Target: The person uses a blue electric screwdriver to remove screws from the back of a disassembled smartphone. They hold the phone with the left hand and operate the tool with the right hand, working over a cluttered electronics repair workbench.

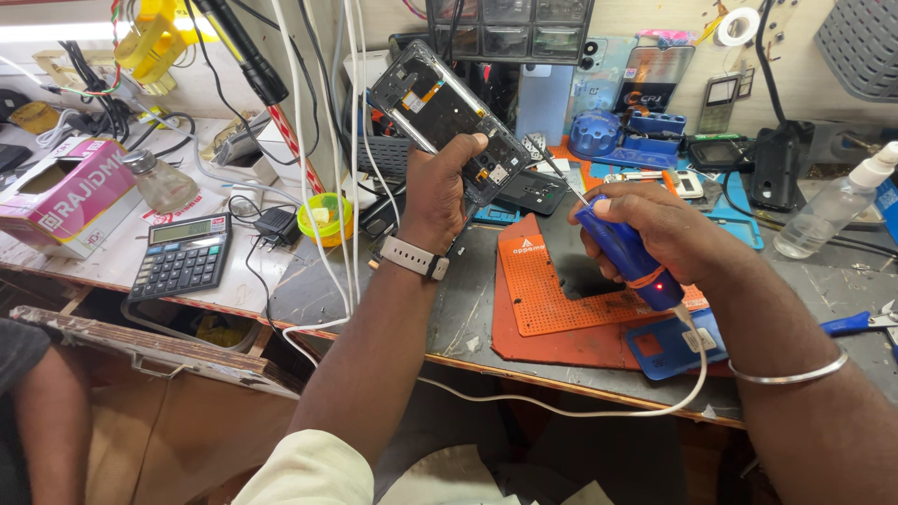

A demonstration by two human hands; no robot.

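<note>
My left hand (440,192) grips an opened phone (449,117) with its back cover off, tilted up above the bench so the circuit boards show. My right hand (655,229) holds a blue powered screwdriver (627,252) with a small red light and a white cable running from its rear end. Its thin metal tip (552,168) points at the lower edge of the phone, close to it; contact cannot be told. Under both hands lies an orange perforated work mat (543,290).
A calculator (182,262), glass bottle (161,182) and pink box (70,196) sit at left. A small green cup (325,217), hanging cables, a clear spray bottle (832,206), blue tool holders (627,131) and another person's arm (37,411) at lower left surround the bench.
</note>
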